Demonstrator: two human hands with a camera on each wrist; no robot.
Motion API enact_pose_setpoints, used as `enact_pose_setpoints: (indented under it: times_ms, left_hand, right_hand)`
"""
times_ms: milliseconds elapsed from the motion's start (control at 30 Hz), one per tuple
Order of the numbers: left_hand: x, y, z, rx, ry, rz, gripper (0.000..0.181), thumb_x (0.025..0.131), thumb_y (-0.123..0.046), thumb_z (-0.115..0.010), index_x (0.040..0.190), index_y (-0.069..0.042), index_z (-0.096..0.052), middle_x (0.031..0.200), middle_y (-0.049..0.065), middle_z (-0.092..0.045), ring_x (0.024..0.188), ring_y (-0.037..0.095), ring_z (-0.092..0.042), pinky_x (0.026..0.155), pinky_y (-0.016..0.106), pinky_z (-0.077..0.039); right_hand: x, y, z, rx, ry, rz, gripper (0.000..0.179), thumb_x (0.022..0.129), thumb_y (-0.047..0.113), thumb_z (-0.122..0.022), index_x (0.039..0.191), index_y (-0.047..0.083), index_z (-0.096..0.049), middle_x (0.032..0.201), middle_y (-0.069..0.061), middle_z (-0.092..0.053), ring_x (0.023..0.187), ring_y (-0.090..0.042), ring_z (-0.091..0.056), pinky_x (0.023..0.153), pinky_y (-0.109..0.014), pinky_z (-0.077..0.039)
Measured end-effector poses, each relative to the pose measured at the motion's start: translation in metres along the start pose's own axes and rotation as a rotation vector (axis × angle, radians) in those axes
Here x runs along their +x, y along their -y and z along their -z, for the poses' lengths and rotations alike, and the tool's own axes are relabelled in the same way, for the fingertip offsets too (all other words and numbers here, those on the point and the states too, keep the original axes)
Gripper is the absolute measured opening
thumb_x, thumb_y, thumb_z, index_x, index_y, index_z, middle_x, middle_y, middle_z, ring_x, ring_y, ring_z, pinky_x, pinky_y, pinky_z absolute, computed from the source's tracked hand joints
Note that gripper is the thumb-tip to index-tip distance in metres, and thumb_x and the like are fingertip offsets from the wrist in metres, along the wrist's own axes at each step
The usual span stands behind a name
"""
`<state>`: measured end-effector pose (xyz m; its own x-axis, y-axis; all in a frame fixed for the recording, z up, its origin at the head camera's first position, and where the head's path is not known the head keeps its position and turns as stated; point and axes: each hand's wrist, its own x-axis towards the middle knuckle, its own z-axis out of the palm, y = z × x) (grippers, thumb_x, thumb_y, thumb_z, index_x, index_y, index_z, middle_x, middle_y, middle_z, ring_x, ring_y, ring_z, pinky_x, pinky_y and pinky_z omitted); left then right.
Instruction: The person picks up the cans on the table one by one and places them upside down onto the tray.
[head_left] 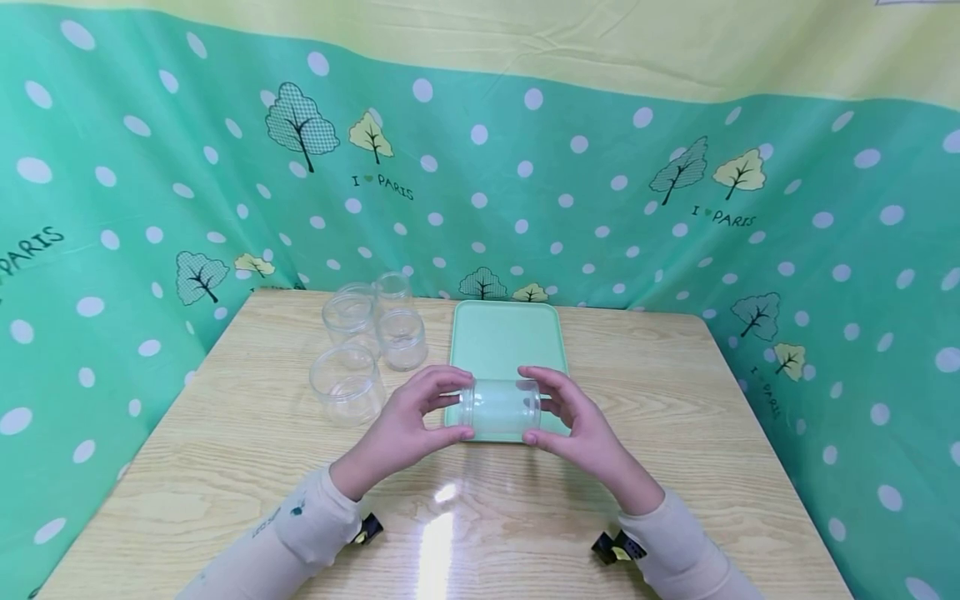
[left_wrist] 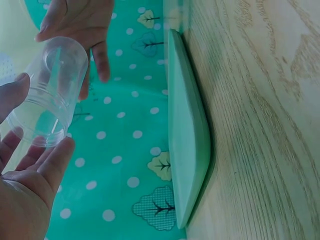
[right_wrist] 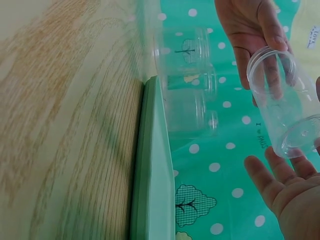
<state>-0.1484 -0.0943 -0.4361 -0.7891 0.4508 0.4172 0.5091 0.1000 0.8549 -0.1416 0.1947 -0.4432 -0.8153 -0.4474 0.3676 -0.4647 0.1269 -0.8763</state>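
Observation:
A clear plastic jar lies sideways in the air between both hands, over the near part of a light green tray. My left hand holds its threaded mouth end, thumb on the near side and fingers on the far side. At the smooth base end, the thumb and fingers of my right hand grip the rim. The left wrist view shows the jar raised well above the table, its open mouth toward the left palm. From the right wrist, the round base of the jar faces the right palm.
Several clear jars stand together left of the tray, among them a wide one nearest the left forearm and a smaller one. The wooden table backs onto a green dotted curtain, which also hangs on both sides.

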Motion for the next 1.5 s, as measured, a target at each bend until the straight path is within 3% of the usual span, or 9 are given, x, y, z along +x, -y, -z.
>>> enact_pose_setpoints:
  times_ms: [333, 600, 833, 933, 1067, 1267, 1500]
  left_hand:
    - [-0.0003, -0.0012, -0.0020, -0.014, 0.000, -0.005, 0.056, 0.080, -0.008, -0.088, 0.130, -0.008, -0.062, 0.136, 0.002, -0.058, 0.126, 0.024, -0.060, 0.102, 0.032, -0.056]
    - [-0.0006, -0.0014, -0.0022, -0.015, -0.004, -0.005, 0.055, 0.081, -0.010, -0.088, 0.130, -0.011, -0.063, 0.136, 0.002, -0.059, 0.125, 0.024, -0.061, 0.102, 0.033, -0.056]
    - [-0.0008, -0.0003, -0.0014, -0.016, -0.007, 0.007, 0.056, 0.081, -0.010, -0.088, 0.130, -0.009, -0.062, 0.136, 0.000, -0.059, 0.126, 0.023, -0.060, 0.102, 0.036, -0.055]
    - [-0.0008, 0.0002, -0.0014, -0.023, -0.007, 0.010, 0.055, 0.081, -0.010, -0.088, 0.130, -0.014, -0.062, 0.136, 0.001, -0.059, 0.126, 0.024, -0.061, 0.103, 0.039, -0.055]
    - [-0.0009, 0.0005, -0.0020, -0.032, -0.004, 0.021, 0.055, 0.081, -0.010, -0.087, 0.130, -0.011, -0.062, 0.137, 0.005, -0.059, 0.126, 0.024, -0.061, 0.103, 0.038, -0.055]
    - [-0.0013, -0.0013, -0.0017, -0.019, -0.006, 0.019, 0.054, 0.082, -0.011, -0.087, 0.130, -0.012, -0.062, 0.137, 0.003, -0.059, 0.126, 0.022, -0.061, 0.103, 0.032, -0.055]
    - [-0.0011, -0.0055, -0.0006, -0.020, -0.006, 0.003, 0.056, 0.082, -0.011, -0.087, 0.131, -0.013, -0.061, 0.137, 0.003, -0.059, 0.126, 0.024, -0.061, 0.102, 0.032, -0.055]
  right_hand:
    - [0.0000, 0.0002, -0.0014, -0.012, -0.005, 0.016, 0.077, 0.085, -0.001, -0.081, 0.152, 0.012, -0.045, 0.154, -0.008, -0.048, 0.137, -0.026, -0.052, 0.110, -0.031, -0.049]
    - [-0.0007, 0.0048, -0.0018, -0.003, -0.005, 0.022, 0.077, 0.084, -0.001, -0.082, 0.151, 0.011, -0.046, 0.154, -0.008, -0.048, 0.137, -0.023, -0.051, 0.110, -0.028, -0.048]
    - [-0.0004, 0.0055, -0.0011, 0.012, -0.006, 0.036, 0.077, 0.083, -0.004, -0.081, 0.150, 0.010, -0.046, 0.154, -0.009, -0.048, 0.138, -0.025, -0.050, 0.112, -0.032, -0.048]
    - [0.0001, 0.0054, -0.0010, 0.018, -0.011, 0.038, 0.077, 0.083, -0.005, -0.081, 0.149, 0.010, -0.047, 0.153, -0.009, -0.048, 0.138, -0.025, -0.050, 0.112, -0.037, -0.048]
    - [-0.0001, 0.0056, -0.0014, 0.023, -0.016, 0.034, 0.075, 0.083, -0.005, -0.081, 0.149, 0.009, -0.047, 0.153, -0.009, -0.049, 0.138, -0.024, -0.050, 0.112, -0.038, -0.048]
    - [0.0004, 0.0059, -0.0023, 0.034, -0.018, 0.045, 0.075, 0.083, -0.007, -0.080, 0.149, 0.007, -0.047, 0.152, -0.011, -0.049, 0.137, -0.021, -0.051, 0.110, -0.030, -0.049]
    - [0.0001, 0.0059, -0.0030, 0.058, -0.019, 0.058, 0.078, 0.082, -0.010, -0.080, 0.150, 0.006, -0.044, 0.153, -0.020, -0.046, 0.138, -0.021, -0.050, 0.111, -0.028, -0.048]
